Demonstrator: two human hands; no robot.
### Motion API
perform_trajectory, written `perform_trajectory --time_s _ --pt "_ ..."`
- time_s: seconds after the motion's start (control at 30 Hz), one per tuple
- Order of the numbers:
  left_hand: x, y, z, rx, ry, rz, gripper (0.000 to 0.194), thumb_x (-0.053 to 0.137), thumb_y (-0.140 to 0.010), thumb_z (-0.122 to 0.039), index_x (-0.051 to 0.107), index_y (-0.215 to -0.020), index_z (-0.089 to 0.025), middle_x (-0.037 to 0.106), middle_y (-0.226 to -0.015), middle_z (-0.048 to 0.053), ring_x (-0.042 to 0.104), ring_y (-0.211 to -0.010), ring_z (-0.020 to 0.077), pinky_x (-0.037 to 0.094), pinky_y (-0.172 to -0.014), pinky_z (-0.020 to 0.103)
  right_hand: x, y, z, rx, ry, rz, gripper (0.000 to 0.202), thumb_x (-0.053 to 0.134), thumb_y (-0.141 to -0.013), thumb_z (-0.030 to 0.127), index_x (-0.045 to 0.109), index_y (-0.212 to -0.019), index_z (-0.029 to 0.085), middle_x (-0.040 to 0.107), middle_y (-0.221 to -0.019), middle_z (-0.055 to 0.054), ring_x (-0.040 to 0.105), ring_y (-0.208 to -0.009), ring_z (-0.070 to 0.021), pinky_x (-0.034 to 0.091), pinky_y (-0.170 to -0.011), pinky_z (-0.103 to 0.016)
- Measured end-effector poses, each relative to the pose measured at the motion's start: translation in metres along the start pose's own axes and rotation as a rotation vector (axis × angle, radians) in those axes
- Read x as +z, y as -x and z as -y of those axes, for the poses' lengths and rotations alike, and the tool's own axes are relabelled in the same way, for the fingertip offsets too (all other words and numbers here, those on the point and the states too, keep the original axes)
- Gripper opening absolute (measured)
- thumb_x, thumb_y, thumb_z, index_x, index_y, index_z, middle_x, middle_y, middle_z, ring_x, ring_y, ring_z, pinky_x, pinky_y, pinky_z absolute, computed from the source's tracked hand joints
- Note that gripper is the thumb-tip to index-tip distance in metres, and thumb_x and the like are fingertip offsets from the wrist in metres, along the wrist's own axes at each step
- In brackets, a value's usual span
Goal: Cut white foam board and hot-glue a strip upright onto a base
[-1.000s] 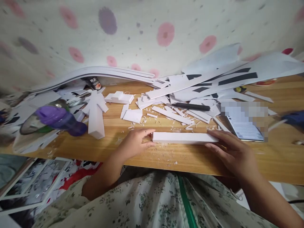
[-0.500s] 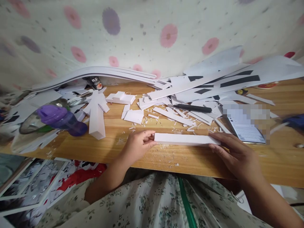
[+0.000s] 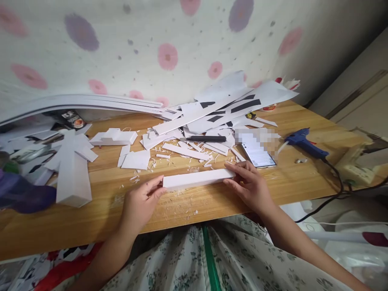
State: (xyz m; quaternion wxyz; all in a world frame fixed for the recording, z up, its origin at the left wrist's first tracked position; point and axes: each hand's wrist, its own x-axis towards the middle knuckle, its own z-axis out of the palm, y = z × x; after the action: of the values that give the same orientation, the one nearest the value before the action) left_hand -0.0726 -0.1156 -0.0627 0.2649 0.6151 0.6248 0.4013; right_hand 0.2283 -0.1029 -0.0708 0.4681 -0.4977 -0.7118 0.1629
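Note:
A long white box-shaped bar (image 3: 197, 179) is held level just above the table's front part, between both hands. My left hand (image 3: 144, 198) pinches its left end with thumb and fingers. The right end sits between the thumb and fingers of my right hand (image 3: 250, 185). Behind the bar lie white offcuts and strips, with a black cutter knife (image 3: 206, 138) resting on them.
A white model piece (image 3: 72, 178) and a purple bottle (image 3: 30, 194) stand at the left. A phone (image 3: 257, 151) lies right of the scraps. Further right are a blue glue gun (image 3: 307, 144) and its black cable. Long white sheets (image 3: 121, 101) lean along the wall.
The view has turned to the right, so the glue gun now shows fully and the bottle is partly cut off. Both hands still hold the bar, which now tilts slightly up towards the right.

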Motion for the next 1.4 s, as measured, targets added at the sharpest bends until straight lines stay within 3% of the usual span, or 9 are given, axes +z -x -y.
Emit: perform_trajectory --time_s 0.37,0.57,0.8,1.17,1.4 --pt "0.002 0.002 0.007 -0.111 0.179 0.042 0.048 0.068 -0.069 -0.044 0.069 -0.108 -0.016 0.071 -0.108 0.009 0.068 -0.099 0.0267 0.055 -0.09 0.04 0.001 0.001 -0.001 0.059 -0.027 -0.024 0.034 0.062 -0.083 0.038 0.068 -0.112 0.022 0.054 -0.073 -0.002 0.053 -0.07 -0.0167 0.049 -0.065 -0.032" --pt "0.001 0.002 0.0 -0.108 0.185 0.052 0.04 0.066 -0.071 -0.035 0.07 -0.106 -0.016 0.072 -0.106 0.009 0.069 -0.096 0.0251 0.056 -0.089 0.04 0.0 0.0 0.002 0.084 -0.005 0.004 0.033 0.059 -0.084 0.038 0.067 -0.112 0.023 0.059 -0.077 -0.004 0.056 -0.071 -0.0173 0.049 -0.067 -0.032" --pt "0.004 -0.001 -0.002 -0.108 0.349 0.107 0.038 0.065 -0.071 -0.028 0.069 -0.107 -0.014 0.072 -0.106 0.009 0.069 -0.096 0.0227 0.055 -0.09 0.037 -0.004 -0.002 -0.007 0.05 0.047 0.055 0.025 0.058 -0.084 0.04 0.067 -0.103 0.027 0.064 -0.085 -0.004 0.061 -0.079 -0.0204 0.05 -0.071 -0.034" --pt "0.002 0.0 0.002 -0.048 0.315 0.128 0.039 0.064 -0.076 -0.028 0.067 -0.112 -0.015 0.07 -0.112 0.008 0.068 -0.099 0.0221 0.055 -0.09 0.036 -0.005 -0.005 -0.01 -0.01 0.047 0.08 0.023 0.06 -0.084 0.039 0.068 -0.102 0.029 0.065 -0.085 -0.003 0.063 -0.078 -0.0201 0.051 -0.069 -0.033" --pt "0.003 -0.002 0.007 -0.113 0.324 0.11 0.041 0.067 -0.073 -0.033 0.068 -0.11 -0.015 0.07 -0.113 0.009 0.068 -0.101 0.0233 0.053 -0.092 0.038 -0.003 -0.007 -0.005 0.036 -0.03 0.054 0.025 0.062 -0.082 0.035 0.069 -0.103 0.026 0.062 -0.078 -0.003 0.06 -0.073 -0.0184 0.051 -0.064 -0.032"
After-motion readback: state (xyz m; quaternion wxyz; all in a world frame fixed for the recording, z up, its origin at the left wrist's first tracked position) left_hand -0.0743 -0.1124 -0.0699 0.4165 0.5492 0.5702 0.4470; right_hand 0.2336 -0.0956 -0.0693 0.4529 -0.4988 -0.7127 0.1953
